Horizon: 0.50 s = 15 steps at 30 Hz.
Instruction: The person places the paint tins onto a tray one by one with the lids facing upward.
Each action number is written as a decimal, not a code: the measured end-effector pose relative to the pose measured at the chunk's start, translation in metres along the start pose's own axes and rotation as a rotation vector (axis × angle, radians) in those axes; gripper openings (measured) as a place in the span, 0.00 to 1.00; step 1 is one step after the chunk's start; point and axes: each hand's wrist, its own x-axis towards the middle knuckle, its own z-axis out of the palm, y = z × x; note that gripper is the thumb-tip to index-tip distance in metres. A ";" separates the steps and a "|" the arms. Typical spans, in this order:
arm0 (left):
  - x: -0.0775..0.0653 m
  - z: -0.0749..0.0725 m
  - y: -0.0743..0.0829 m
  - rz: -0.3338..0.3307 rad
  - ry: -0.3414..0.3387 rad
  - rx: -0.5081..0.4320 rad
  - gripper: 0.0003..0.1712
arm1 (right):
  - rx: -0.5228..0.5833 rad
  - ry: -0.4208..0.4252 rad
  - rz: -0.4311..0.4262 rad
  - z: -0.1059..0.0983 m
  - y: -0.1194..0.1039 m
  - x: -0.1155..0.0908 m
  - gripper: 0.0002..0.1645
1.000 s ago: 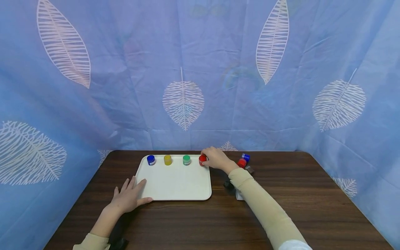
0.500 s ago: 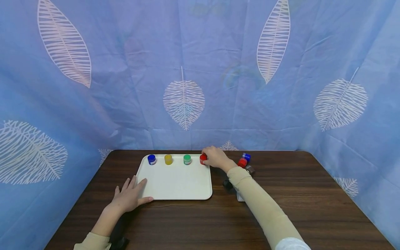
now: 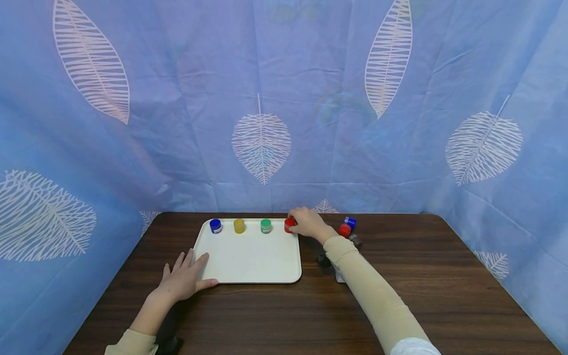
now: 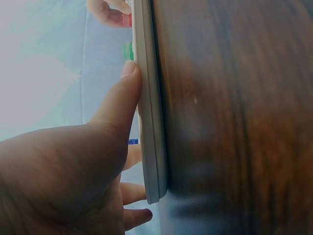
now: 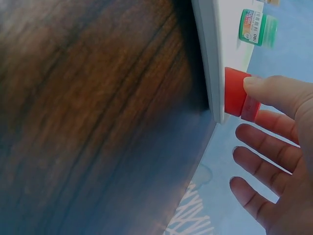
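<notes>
At the back right corner of the white tray (image 3: pixel 248 259), my right hand (image 3: pixel 310 224) pinches a red paint jar (image 5: pixel 235 90) between thumb and index finger. The jar stands upright with its base on the tray; the other fingers are spread apart in the right wrist view. Along the tray's back edge stand a green jar (image 3: pixel 266 226), a yellow jar (image 3: pixel 239 226) and a blue jar (image 3: pixel 215 226), spaced in a row. My left hand (image 3: pixel 177 283) rests at the tray's front left corner, fingers spread and thumb along the front rim.
Right of the tray, a second blue jar (image 3: pixel 350 223), another red jar (image 3: pixel 343 230) and a dark brown jar (image 3: pixel 355 240) lie close together beside my right sleeve. A black object (image 3: pixel 324 261) shows by that forearm. A blue leaf-print cloth (image 3: pixel 284 148) hangs behind the table (image 3: pixel 275 320).
My right hand and the red jar have shifted very slightly to the right on the tray. The left hand stays in place.
</notes>
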 end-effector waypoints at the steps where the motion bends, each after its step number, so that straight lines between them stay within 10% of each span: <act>1: 0.000 0.000 0.000 -0.003 -0.002 0.001 0.57 | 0.004 0.001 0.002 -0.001 0.000 -0.002 0.21; 15: -0.001 -0.002 0.002 -0.006 -0.007 0.004 0.56 | -0.004 0.051 -0.061 -0.024 0.015 -0.036 0.25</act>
